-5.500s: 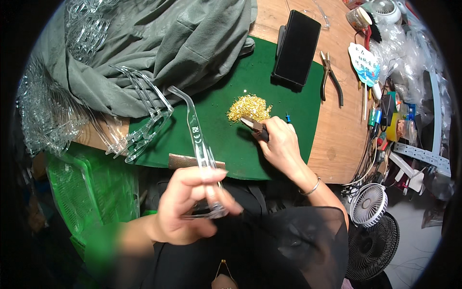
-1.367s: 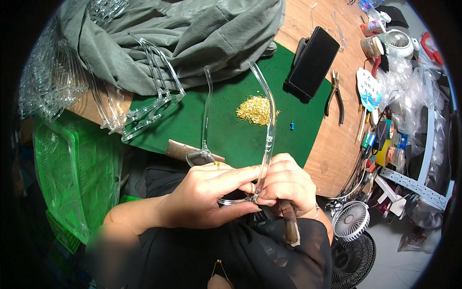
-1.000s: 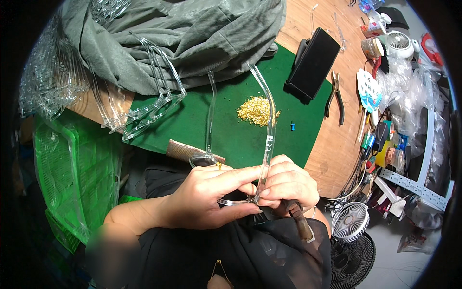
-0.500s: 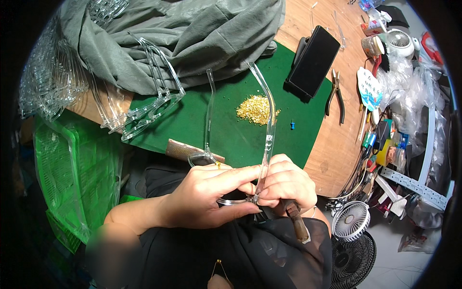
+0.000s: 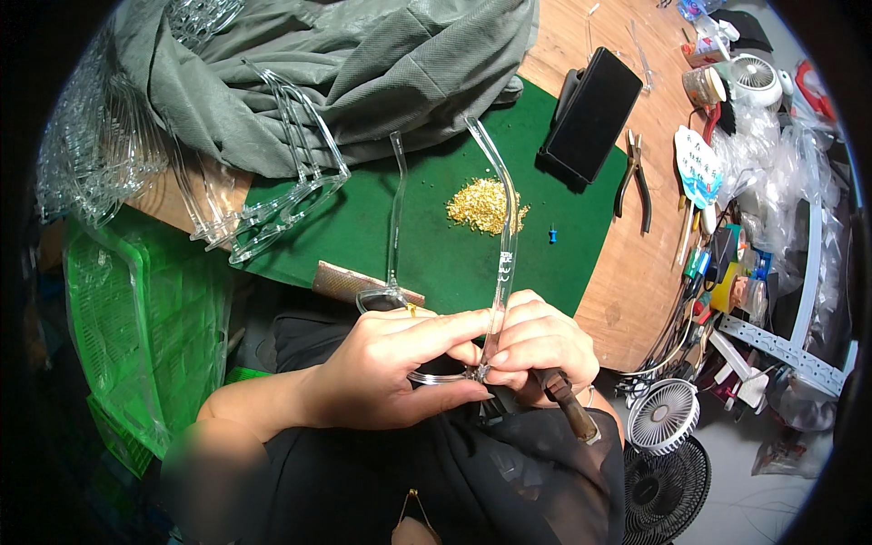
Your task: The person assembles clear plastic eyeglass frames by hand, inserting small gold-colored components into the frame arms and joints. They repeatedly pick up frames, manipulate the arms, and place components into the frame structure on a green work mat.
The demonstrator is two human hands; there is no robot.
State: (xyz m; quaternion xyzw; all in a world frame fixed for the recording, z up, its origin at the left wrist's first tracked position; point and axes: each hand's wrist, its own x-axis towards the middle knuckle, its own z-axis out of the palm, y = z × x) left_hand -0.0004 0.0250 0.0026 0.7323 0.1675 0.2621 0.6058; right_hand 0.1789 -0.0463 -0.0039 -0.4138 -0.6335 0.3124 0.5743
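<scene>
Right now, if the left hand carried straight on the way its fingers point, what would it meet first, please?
The left hand points rightward and would meet the right hand almost at once, at the corner of the clear glasses frame both grip; depth looks level.

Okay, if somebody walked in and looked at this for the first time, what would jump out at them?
First, the two hands meeting low in the middle: the left hand and right hand pinch a clear plastic eyeglass frame whose arms stick up over the green mat. Beyond them a small heap of gold-coloured bits glints on the mat. A stack of clear frames lies at left, beside a grey cloth.
</scene>
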